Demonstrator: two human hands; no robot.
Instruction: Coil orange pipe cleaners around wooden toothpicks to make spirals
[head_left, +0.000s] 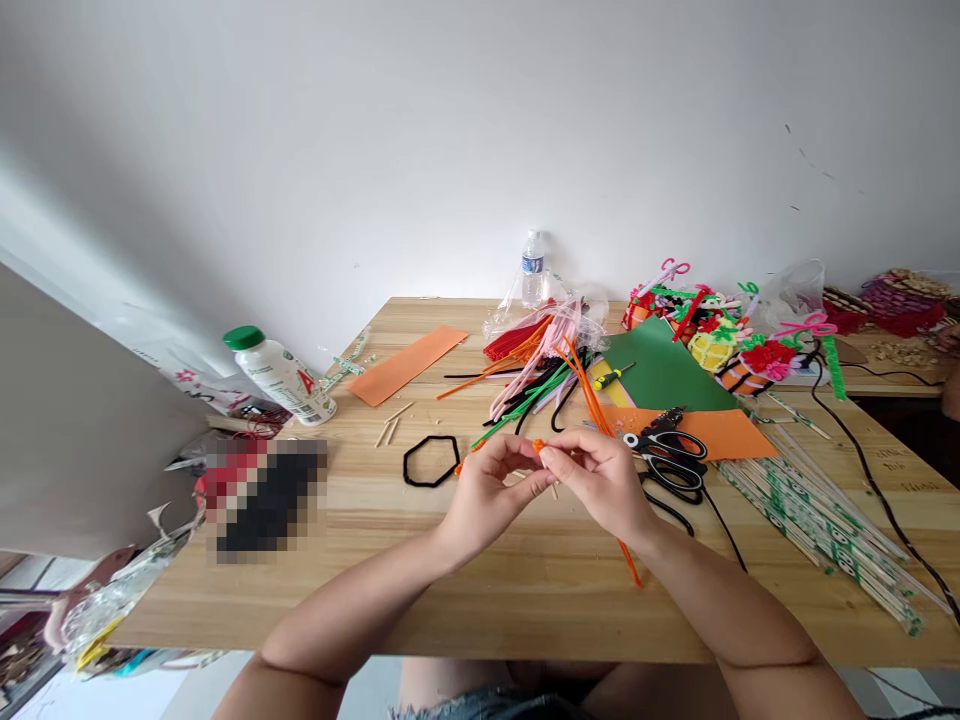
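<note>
Both my hands meet above the middle of the wooden table (360, 590), fingertips nearly touching. An orange pipe cleaner (538, 446) is pinched between the fingers of my left hand (495, 485) and my right hand (600, 475). An orange length runs out below my right hand toward the table's front. To the left of my left hand lies a black pipe cleaner bent into a six-sided ring (430, 461). Black-handled scissors (675, 460) rest just right of my right hand. Short wooden sticks (390, 430) lie beyond the black ring.
Behind my hands is a pile of coloured pipe cleaners (525, 370), with a water bottle (532, 270) near the wall. Green card (660, 370), a screwdriver (613, 376), wrapped sticks (825, 530) and bright crafts (757, 360) are at right. A white bottle (281, 375) stands at left.
</note>
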